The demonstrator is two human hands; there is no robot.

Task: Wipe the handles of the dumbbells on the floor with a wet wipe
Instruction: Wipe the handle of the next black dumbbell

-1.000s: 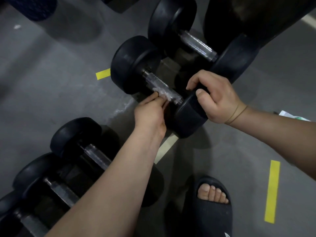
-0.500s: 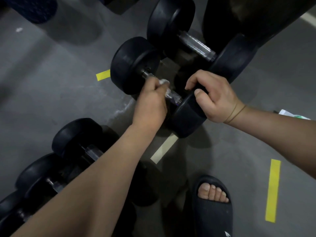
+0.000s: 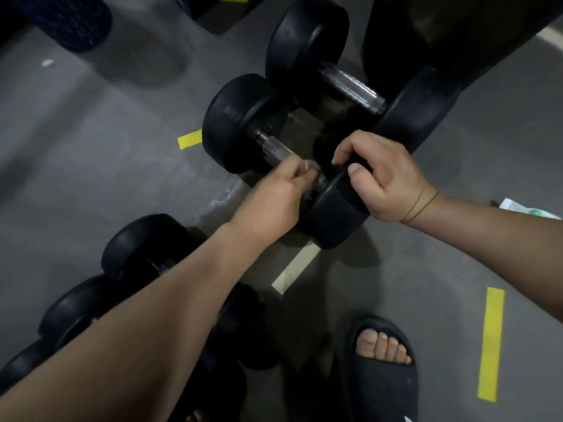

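Change: the left hand (image 3: 274, 197) slid the wipe (image 3: 311, 163) back along the handle (image 3: 274, 147), toward the near weight (image 3: 335, 214).
Left hand: fingers curled, pinching the wipe on the handle.
Right hand (image 3: 385, 178): grips the near weight, steadying it on the floor (image 3: 91, 184).
Meaning: this handle is probably almost wiped.

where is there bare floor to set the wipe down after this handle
Bare floor left of the short yellow tape; also between the long yellow strip and the sandal. Crowded around both upper dumbbells and the lower-left row.
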